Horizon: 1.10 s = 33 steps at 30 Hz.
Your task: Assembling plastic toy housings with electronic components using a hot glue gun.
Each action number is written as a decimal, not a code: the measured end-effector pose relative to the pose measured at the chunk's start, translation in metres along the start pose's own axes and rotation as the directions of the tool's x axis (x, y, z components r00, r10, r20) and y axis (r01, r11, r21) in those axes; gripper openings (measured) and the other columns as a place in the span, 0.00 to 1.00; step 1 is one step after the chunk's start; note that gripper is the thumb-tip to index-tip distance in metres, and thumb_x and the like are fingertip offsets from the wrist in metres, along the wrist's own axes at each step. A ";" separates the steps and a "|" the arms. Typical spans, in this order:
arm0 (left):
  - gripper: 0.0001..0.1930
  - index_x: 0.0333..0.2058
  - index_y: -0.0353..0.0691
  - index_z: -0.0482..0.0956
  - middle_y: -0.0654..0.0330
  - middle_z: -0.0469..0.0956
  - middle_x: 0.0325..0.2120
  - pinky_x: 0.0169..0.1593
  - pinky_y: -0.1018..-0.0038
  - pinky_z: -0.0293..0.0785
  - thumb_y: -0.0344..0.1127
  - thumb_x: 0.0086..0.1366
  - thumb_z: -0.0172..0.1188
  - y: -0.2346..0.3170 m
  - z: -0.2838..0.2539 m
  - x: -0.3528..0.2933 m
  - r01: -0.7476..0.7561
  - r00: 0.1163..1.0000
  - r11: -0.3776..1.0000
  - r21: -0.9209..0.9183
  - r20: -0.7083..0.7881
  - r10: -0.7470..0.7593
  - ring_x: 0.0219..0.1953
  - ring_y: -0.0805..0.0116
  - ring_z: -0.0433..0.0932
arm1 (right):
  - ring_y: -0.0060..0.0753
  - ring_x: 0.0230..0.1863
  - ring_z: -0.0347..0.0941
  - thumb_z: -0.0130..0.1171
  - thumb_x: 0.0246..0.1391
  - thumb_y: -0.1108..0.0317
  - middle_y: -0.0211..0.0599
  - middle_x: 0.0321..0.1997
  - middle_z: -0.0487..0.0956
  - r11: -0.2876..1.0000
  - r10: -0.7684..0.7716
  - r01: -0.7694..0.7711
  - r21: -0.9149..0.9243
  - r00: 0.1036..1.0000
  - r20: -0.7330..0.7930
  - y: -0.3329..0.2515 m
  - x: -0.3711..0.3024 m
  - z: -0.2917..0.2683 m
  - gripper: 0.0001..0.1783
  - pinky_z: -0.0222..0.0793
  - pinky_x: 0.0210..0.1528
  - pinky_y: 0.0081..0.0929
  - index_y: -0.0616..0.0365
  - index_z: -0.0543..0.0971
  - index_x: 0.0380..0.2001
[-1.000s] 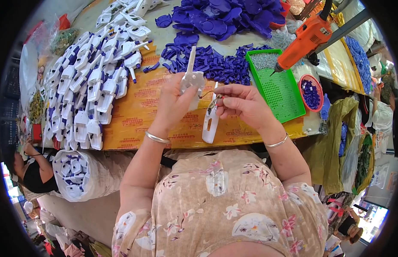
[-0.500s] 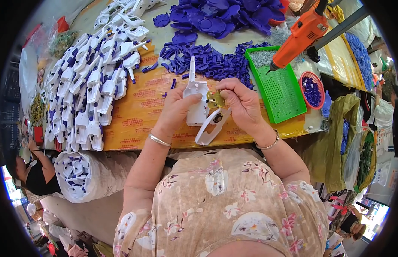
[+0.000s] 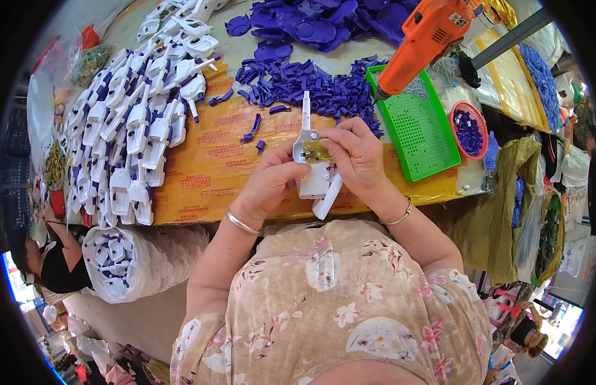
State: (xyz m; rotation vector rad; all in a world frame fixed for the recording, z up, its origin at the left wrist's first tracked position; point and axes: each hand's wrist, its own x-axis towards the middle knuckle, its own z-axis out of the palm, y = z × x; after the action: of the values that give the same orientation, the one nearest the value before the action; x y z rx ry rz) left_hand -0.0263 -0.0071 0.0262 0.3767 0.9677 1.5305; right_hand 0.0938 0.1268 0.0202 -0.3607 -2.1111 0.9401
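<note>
My left hand (image 3: 269, 183) is closed on a white plastic housing (image 3: 314, 185) with a narrow stem pointing away from me. My right hand (image 3: 355, 157) pinches a small yellow-green circuit board (image 3: 319, 151), which lies over the upper part of the housing. Below the right hand a second white plastic part (image 3: 328, 200) hangs at a slant beside the housing; it seems joined to the board, though the link is hidden. Loose purple plastic pieces (image 3: 251, 128) lie just beyond my left hand.
White-and-purple assembled units (image 3: 128, 122) are heaped at left, purple parts (image 3: 310, 80) at the back. A green tray (image 3: 432, 151) with screws, an orange electric screwdriver (image 3: 423, 45) hanging over it, and a red basket (image 3: 468, 130) stand right. A white sack (image 3: 157, 256) sits below the table's left edge.
The circuit board has moved from beside the housing to over its upper part. The housing has shifted right and the second white part has turned more edge-on. The screwdriver has swung left.
</note>
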 end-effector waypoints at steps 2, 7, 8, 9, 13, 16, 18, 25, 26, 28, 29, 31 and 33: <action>0.21 0.50 0.32 0.69 0.58 0.77 0.40 0.45 0.74 0.75 0.21 0.54 0.50 -0.003 -0.003 0.000 0.019 0.999 0.999 -0.029 0.033 -0.018 0.40 0.70 0.78 | 0.33 0.27 0.70 0.65 0.40 0.73 0.29 0.24 0.73 0.999 -0.027 0.027 -0.034 1.000 -0.016 0.000 -0.001 0.000 0.11 0.63 0.28 0.27 0.52 0.81 0.32; 0.20 0.49 0.31 0.69 0.57 0.77 0.38 0.43 0.73 0.77 0.23 0.55 0.47 -0.002 0.003 0.000 0.031 1.000 0.998 -0.052 -0.006 -0.031 0.37 0.69 0.79 | 0.30 0.26 0.67 0.66 0.38 0.73 0.28 0.23 0.72 0.939 -0.228 0.208 -0.275 0.973 -0.040 0.001 -0.001 -0.002 0.09 0.57 0.31 0.29 0.52 0.80 0.28; 0.21 0.49 0.29 0.69 0.57 0.77 0.36 0.42 0.72 0.78 0.24 0.55 0.46 -0.003 0.003 0.001 0.032 0.999 0.999 -0.040 -0.031 -0.033 0.35 0.68 0.79 | 0.30 0.26 0.67 0.66 0.38 0.73 0.28 0.23 0.72 0.939 -0.227 0.208 -0.275 0.973 -0.040 0.001 -0.001 -0.003 0.09 0.57 0.31 0.29 0.52 0.80 0.28; 0.21 0.49 0.29 0.69 0.57 0.77 0.36 0.42 0.72 0.78 0.24 0.55 0.46 -0.003 0.004 0.002 0.032 0.999 0.999 -0.040 -0.031 -0.033 0.35 0.68 0.79 | 0.31 0.26 0.67 0.66 0.38 0.73 0.28 0.23 0.72 0.944 -0.224 0.203 -0.261 0.973 -0.053 0.000 0.000 -0.003 0.09 0.57 0.31 0.29 0.53 0.79 0.27; 0.22 0.50 0.28 0.68 0.55 0.77 0.37 0.42 0.71 0.78 0.24 0.55 0.44 -0.002 0.006 0.003 0.010 0.999 0.997 -0.074 -0.050 -0.014 0.34 0.67 0.80 | 0.31 0.26 0.66 0.66 0.37 0.73 0.28 0.23 0.71 0.956 -0.214 0.197 -0.218 0.975 -0.058 -0.002 0.001 -0.004 0.09 0.56 0.30 0.30 0.53 0.79 0.26; 0.22 0.51 0.28 0.67 0.55 0.77 0.37 0.42 0.71 0.78 0.24 0.55 0.44 -0.001 0.004 0.003 0.030 0.999 0.995 -0.092 -0.024 -0.032 0.34 0.68 0.80 | 0.31 0.25 0.66 0.66 0.37 0.73 0.28 0.22 0.70 0.949 -0.235 0.216 -0.228 0.970 -0.059 -0.001 0.000 -0.004 0.09 0.55 0.30 0.30 0.53 0.79 0.26; 0.22 0.51 0.28 0.67 0.55 0.77 0.37 0.42 0.71 0.78 0.24 0.56 0.44 -0.001 0.004 0.003 0.045 0.999 0.993 -0.106 -0.002 -0.045 0.34 0.68 0.80 | 0.31 0.25 0.66 0.66 0.37 0.73 0.28 0.22 0.70 0.942 -0.246 0.228 -0.245 0.968 -0.049 -0.002 0.001 -0.004 0.09 0.55 0.30 0.30 0.53 0.79 0.26; 0.16 0.45 0.30 0.73 0.60 0.78 0.33 0.36 0.78 0.74 0.25 0.58 0.45 -0.008 0.007 0.005 -0.056 0.995 0.996 0.070 -0.084 0.062 0.32 0.75 0.77 | 0.32 0.25 0.65 0.66 0.36 0.73 0.27 0.21 0.68 0.891 -0.335 0.323 -0.318 0.942 0.018 -0.004 0.003 -0.005 0.09 0.56 0.27 0.30 0.54 0.78 0.25; 0.16 0.44 0.29 0.73 0.61 0.77 0.32 0.34 0.78 0.74 0.25 0.57 0.45 -0.008 0.007 0.006 -0.079 0.989 0.984 0.158 -0.113 0.097 0.31 0.76 0.77 | 0.32 0.25 0.65 0.66 0.36 0.73 0.27 0.21 0.68 0.892 -0.335 0.323 -0.316 0.942 0.018 -0.002 0.004 -0.005 0.09 0.56 0.27 0.30 0.54 0.78 0.25; 0.16 0.43 0.29 0.74 0.61 0.78 0.32 0.34 0.79 0.74 0.25 0.57 0.45 -0.008 0.005 0.008 -0.099 0.990 0.985 0.143 -0.084 0.112 0.31 0.76 0.77 | 0.31 0.24 0.64 0.66 0.35 0.73 0.27 0.21 0.67 0.877 -0.374 0.356 -0.323 0.927 0.007 0.000 0.004 -0.004 0.10 0.55 0.26 0.30 0.54 0.78 0.26; 0.16 0.42 0.29 0.75 0.61 0.78 0.32 0.34 0.80 0.73 0.25 0.57 0.44 -0.007 0.003 0.008 -0.121 0.990 0.985 0.126 -0.055 0.129 0.31 0.77 0.77 | 0.31 0.24 0.64 0.66 0.35 0.73 0.27 0.21 0.67 0.877 -0.374 0.355 -0.322 0.928 0.005 -0.002 0.005 -0.005 0.10 0.55 0.26 0.30 0.54 0.78 0.26; 0.16 0.42 0.29 0.75 0.61 0.78 0.32 0.35 0.80 0.73 0.25 0.57 0.44 -0.003 0.000 0.007 -0.095 0.993 0.987 0.128 -0.061 0.103 0.31 0.77 0.77 | 0.33 0.24 0.66 0.65 0.37 0.75 0.29 0.22 0.69 0.913 -0.294 0.297 -0.281 0.954 0.053 -0.007 0.006 -0.007 0.10 0.59 0.26 0.30 0.54 0.78 0.27; 0.16 0.41 0.29 0.75 0.61 0.78 0.32 0.35 0.80 0.73 0.24 0.57 0.44 0.000 0.001 0.008 -0.073 0.995 0.989 0.132 -0.064 0.082 0.31 0.77 0.77 | 0.34 0.25 0.67 0.64 0.37 0.76 0.31 0.22 0.69 0.974 -0.181 0.181 -0.135 0.983 0.015 -0.009 0.006 -0.003 0.10 0.61 0.26 0.31 0.55 0.77 0.27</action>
State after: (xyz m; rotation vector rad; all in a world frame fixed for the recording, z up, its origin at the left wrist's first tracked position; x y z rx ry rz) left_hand -0.0270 0.0008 0.0244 0.4605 1.1218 1.5640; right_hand 0.0925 0.1252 0.0317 -0.2301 -2.1744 0.6941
